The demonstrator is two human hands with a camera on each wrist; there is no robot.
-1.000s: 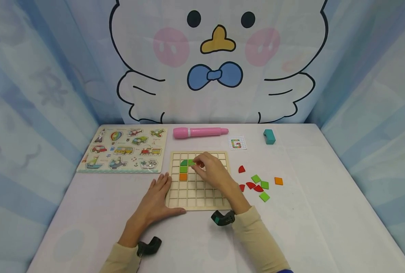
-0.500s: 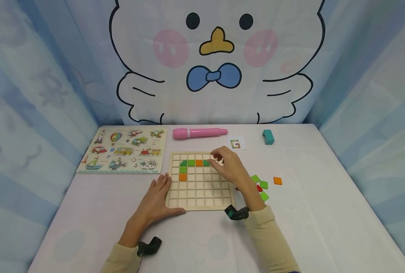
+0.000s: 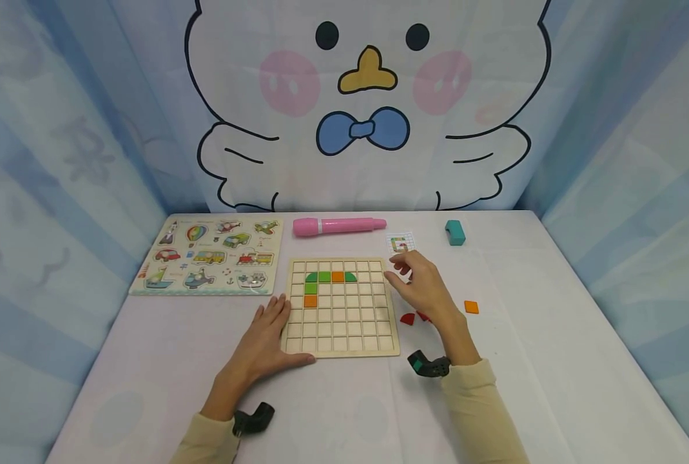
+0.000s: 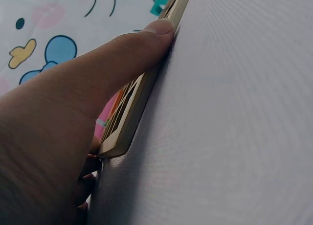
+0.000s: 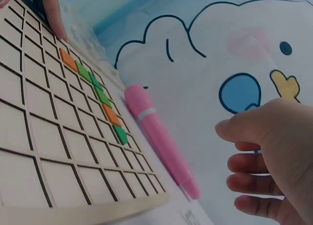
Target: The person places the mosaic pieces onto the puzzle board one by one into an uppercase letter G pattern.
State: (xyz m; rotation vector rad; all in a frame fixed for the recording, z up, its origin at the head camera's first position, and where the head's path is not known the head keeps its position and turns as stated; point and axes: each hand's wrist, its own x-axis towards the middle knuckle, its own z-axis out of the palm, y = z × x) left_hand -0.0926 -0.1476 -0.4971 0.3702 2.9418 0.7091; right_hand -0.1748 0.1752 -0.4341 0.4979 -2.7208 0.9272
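A wooden grid board [image 3: 344, 330] lies mid-table. My left hand [image 3: 263, 339] rests at its lower left corner, straight fingers along the left edge and thumb [image 4: 132, 46] along the front edge. In its cells lie a dark green rounded piece [image 3: 311, 278], green squares [image 3: 324, 277], an orange square [image 3: 338, 277], another dark green rounded piece [image 3: 350, 277] and a lower orange square [image 3: 310, 301]. My right hand [image 3: 424, 283] hovers beyond the board's right edge. Its fingers are loosely bent, and the right wrist view shows nothing between them and the thumb [image 5: 239, 129].
Red rounded pieces [image 3: 407, 319] lie right of the board, partly behind the right hand. An orange square tile [image 3: 471, 307] lies farther right. Behind stand a pattern card [image 3: 401, 242], a pink pen-shaped object [image 3: 339, 225] and a teal block [image 3: 455, 232]. A vehicle picture puzzle [image 3: 211, 254] lies at left.
My right hand has moved right, off the board, uncovering the orange square and the right dark green piece in the upper row. It now covers the loose green squares. My left hand stays put.
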